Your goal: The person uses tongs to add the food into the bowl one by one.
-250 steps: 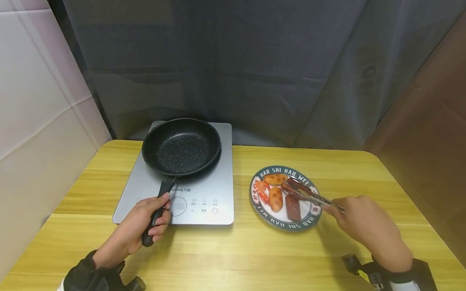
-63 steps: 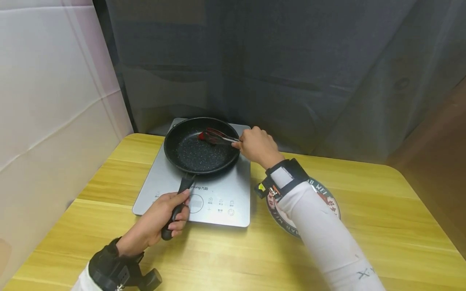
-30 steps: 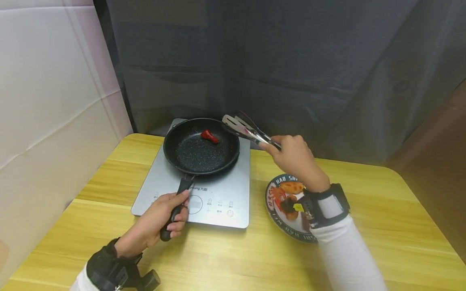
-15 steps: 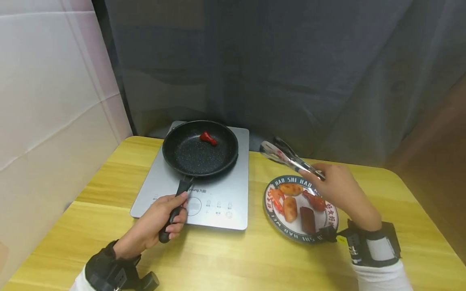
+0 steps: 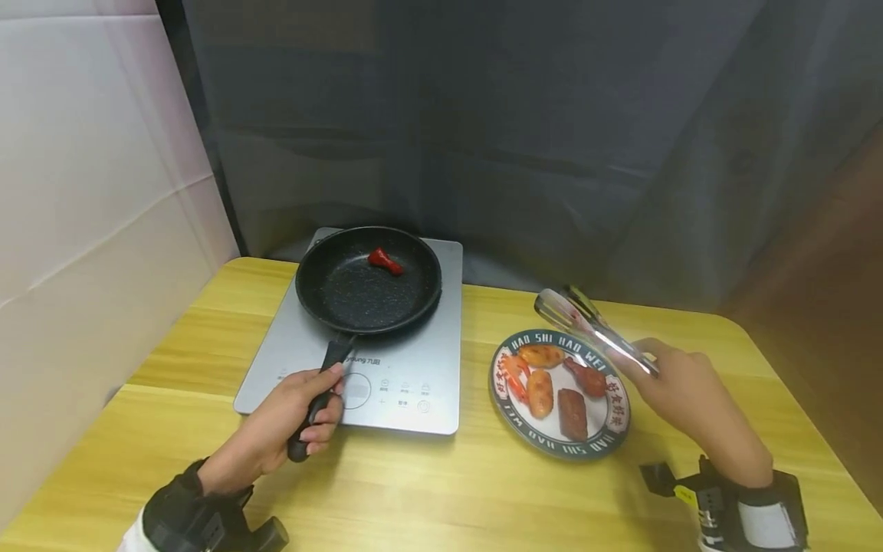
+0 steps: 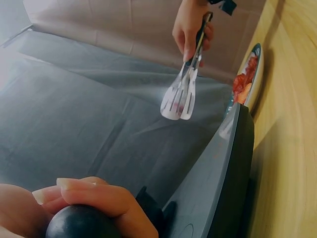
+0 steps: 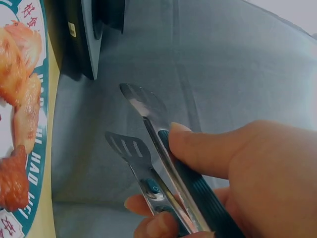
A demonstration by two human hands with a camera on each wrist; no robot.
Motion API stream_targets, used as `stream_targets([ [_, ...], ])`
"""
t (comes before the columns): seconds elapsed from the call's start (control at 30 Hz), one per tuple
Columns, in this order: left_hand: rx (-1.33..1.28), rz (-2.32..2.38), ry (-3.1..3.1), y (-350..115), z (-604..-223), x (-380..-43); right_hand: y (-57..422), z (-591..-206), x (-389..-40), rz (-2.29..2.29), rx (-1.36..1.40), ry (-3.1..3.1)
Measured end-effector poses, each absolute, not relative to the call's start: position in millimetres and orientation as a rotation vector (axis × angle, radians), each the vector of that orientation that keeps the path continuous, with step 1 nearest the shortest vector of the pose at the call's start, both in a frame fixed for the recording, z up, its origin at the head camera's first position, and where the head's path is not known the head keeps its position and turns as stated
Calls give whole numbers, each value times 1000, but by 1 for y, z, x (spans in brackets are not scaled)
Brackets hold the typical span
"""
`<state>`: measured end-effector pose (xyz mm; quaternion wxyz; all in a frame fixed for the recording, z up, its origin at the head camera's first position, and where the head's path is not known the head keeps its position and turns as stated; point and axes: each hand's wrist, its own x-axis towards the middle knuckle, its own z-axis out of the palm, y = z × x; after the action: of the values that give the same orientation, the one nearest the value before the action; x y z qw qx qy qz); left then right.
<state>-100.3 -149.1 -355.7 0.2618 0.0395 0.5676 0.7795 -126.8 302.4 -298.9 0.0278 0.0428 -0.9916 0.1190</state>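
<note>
My left hand [image 5: 303,410] grips the black handle [image 5: 320,402] of a frying pan [image 5: 366,299]; the handle's rounded end shows in the left wrist view. Inside the pan lies a red, drumstick-shaped piece of food [image 5: 385,261]. My right hand [image 5: 679,387] holds metal tongs [image 7: 185,191], their slotted tips spread apart with nothing between them. They hang over the far right rim of a round plate [image 5: 507,418]. On it lie a reddish-brown drumstick [image 5: 586,378], a brown meat slab [image 5: 572,414], two golden browned pieces [image 5: 541,393] and an orange-and-white shrimp-like piece [image 5: 516,378].
Under the pan is a silver induction cooktop [image 5: 421,383] with touch controls, left of the plate on the wooden table [image 5: 441,491]. A dark curtain [image 5: 483,153] hangs behind the table, with a white panel [image 5: 90,192] left and a brown one [image 5: 821,307] right.
The tongs carried the red drumstick-shaped piece into the pan and let go of it. My right hand has since come back right and toward me, over the plate. My left hand keeps its grip.
</note>
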Motion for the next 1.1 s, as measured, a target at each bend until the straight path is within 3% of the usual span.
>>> stream_targets([
  [1.1,120,2081,1562,-151,-356,-101,359,-307,-103,218,249,-3165],
])
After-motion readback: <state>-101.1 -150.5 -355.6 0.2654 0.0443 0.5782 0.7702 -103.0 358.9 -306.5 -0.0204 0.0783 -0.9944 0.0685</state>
